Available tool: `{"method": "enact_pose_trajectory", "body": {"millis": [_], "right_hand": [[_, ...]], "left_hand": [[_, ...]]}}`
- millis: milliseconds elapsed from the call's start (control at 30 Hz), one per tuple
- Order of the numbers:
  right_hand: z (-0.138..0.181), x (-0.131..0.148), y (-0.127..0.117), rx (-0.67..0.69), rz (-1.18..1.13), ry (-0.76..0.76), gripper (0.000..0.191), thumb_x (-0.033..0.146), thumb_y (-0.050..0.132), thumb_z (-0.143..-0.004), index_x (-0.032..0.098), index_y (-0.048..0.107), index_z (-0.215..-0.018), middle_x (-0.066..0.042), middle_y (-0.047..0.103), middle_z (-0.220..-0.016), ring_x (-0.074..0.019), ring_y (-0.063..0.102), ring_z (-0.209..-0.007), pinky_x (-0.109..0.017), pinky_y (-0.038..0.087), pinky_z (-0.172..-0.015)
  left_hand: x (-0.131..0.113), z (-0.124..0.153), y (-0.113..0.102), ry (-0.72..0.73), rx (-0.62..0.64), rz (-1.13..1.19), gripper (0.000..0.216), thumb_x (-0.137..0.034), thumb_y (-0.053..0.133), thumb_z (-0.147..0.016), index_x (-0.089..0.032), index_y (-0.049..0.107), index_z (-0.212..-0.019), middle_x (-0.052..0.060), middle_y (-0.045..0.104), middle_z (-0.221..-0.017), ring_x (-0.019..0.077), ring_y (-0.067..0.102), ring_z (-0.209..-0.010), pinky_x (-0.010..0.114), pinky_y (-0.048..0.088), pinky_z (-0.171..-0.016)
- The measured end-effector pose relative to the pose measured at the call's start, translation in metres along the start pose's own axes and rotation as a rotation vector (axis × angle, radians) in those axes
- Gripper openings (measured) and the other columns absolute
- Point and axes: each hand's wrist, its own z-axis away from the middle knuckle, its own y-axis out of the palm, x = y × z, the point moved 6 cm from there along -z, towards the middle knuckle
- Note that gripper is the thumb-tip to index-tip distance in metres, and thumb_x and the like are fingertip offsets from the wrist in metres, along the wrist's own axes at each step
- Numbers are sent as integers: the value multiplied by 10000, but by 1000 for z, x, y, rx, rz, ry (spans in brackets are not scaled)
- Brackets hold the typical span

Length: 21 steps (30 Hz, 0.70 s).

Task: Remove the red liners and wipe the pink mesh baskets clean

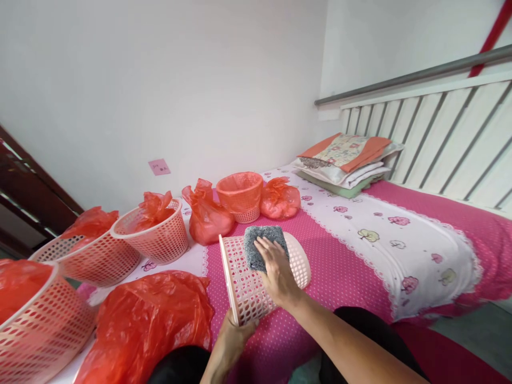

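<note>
A pale pink plastic basket (235, 266) with a lattice wall lies on its side on the bed, its rim toward the left. My left hand (234, 335) grips the lower end of that rim, fingers partly hidden under the basket. On the upper side of the wall, my right hand (277, 272) presses a folded grey speckled cloth (264, 232) with its fingers spread over it. Just left of my left hand lies a crumpled red plastic bag (154, 314).
Several similar baskets, one a lined basket (240, 189), and knotted red bags, such as a full bag (210, 218), stand toward the wall and left. Folded bedding (348, 160) lies by the white slatted bed rail (444, 138). A pink sheet (336, 277) covers the bed.
</note>
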Motion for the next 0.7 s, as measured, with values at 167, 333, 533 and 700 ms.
{"method": "enact_pose_trajectory", "body": {"millis": [167, 333, 533, 700], "right_hand": [[2, 25, 4, 80, -60, -114, 879, 16, 579, -808, 172, 372, -1648, -152, 501, -1662, -320, 380, -1589, -612, 305, -1313], [9, 44, 6, 141, -72, -216, 837, 18, 561, -811, 155, 419, -1624, -145, 491, -1677, -298, 342, -1611, -586, 279, -1326], [21, 49, 6, 196, -67, -249, 811, 104, 597, -862, 157, 402, -1648, -149, 453, -1705, -299, 300, -1630, -584, 256, -1335], [33, 49, 8, 268, -87, -323, 785, 152, 558, -876, 157, 414, -1648, -135, 421, -1728, -294, 270, -1643, -571, 230, -1346]], "left_hand": [[2, -1, 0, 32, 11, 35, 487, -321, 873, -763, -170, 815, -1222, 150, 841, -1230, 392, 751, -1208, 530, 520, -1152], [-6, 2, -1, 15, -4, 35, 473, -326, 925, -723, -179, 821, -1160, 153, 845, -1194, 370, 773, -1130, 526, 544, -1114], [-19, 5, 5, -33, 45, 25, 395, -331, 932, -735, -156, 828, -1074, 167, 844, -1172, 382, 762, -1155, 508, 555, -1092], [-32, 3, -8, 44, -95, -85, 531, -263, 917, -708, -164, 787, -1213, 151, 804, -1301, 386, 700, -1264, 507, 524, -1139]]}}
